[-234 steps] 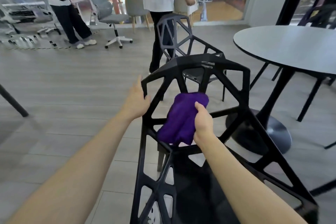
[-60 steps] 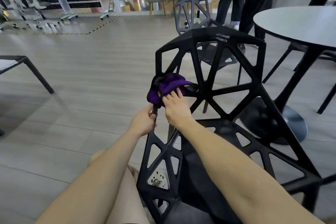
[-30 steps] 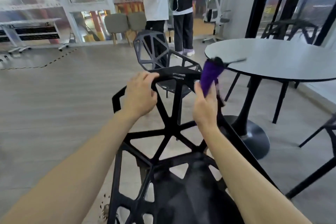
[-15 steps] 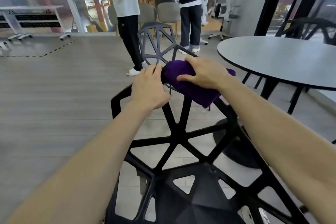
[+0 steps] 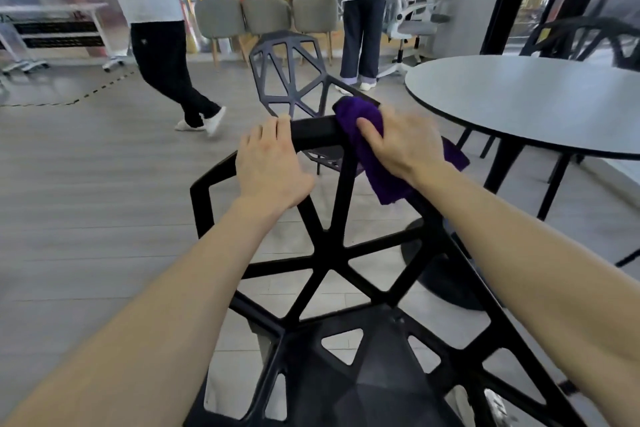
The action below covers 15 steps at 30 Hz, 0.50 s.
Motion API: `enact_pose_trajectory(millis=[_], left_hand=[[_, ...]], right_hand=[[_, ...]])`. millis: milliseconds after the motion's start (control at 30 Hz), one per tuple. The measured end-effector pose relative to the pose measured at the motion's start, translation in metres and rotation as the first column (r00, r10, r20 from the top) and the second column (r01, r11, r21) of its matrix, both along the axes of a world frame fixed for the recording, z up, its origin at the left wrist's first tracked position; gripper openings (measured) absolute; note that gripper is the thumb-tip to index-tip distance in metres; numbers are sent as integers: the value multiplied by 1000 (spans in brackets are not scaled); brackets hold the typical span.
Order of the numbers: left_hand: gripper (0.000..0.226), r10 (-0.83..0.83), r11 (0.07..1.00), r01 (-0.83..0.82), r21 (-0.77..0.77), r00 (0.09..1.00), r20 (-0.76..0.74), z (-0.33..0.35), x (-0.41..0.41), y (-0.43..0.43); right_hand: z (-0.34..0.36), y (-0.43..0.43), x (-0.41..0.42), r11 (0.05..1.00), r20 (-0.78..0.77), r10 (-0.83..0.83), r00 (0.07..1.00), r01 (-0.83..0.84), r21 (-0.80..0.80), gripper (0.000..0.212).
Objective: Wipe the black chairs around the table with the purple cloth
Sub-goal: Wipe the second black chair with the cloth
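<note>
A black lattice chair (image 5: 332,253) stands right in front of me, its back toward the far side. My left hand (image 5: 273,163) grips the top rail of the back at its left corner. My right hand (image 5: 401,146) presses the purple cloth (image 5: 370,152) onto the rail's right end, fingers curled over the cloth, which hangs down the right edge. A second black lattice chair (image 5: 294,80) stands just beyond, and a third black chair (image 5: 585,42) shows behind the round grey table (image 5: 540,97).
The table's black pedestal base (image 5: 446,274) sits on the floor right of my chair. One person (image 5: 162,45) walks at the left, another (image 5: 363,10) stands at the back. Grey padded chairs (image 5: 266,17) and a white office chair (image 5: 415,17) line the far wall.
The cloth and my right hand have slid right along the top rail, away from my left hand. The person at the left has stepped further left.
</note>
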<state>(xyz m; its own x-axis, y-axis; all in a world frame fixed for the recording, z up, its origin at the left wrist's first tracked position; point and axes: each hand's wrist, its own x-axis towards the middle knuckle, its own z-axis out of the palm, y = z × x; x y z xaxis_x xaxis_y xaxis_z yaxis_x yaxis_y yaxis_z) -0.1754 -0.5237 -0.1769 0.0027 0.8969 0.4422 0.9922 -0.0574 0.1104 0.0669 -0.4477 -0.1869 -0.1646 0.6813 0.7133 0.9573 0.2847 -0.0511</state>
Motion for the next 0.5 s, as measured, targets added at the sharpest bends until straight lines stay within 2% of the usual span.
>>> enact_pose_trajectory(millis=[133,267,367,500], left_hand=[[94,25,1000,-25,19,1000,-8,-2,-1,-4],[98,54,997,-52,56,998,-35,-5,2,-3],[102,58,997,-54,57,996,-67,-8,4,-3],[101,74,993,-63,97,990,-118,-13,4,-3]], right_hand=[[7,10,-84,996,99,46,994,-53,69,60],[2,11,-57,992,166,94,982,-107,72,61],[-7,9,-25,996,118,-9,993,-2,93,64],[-29,-1,-56,992,14,-87,996,86,93,64]])
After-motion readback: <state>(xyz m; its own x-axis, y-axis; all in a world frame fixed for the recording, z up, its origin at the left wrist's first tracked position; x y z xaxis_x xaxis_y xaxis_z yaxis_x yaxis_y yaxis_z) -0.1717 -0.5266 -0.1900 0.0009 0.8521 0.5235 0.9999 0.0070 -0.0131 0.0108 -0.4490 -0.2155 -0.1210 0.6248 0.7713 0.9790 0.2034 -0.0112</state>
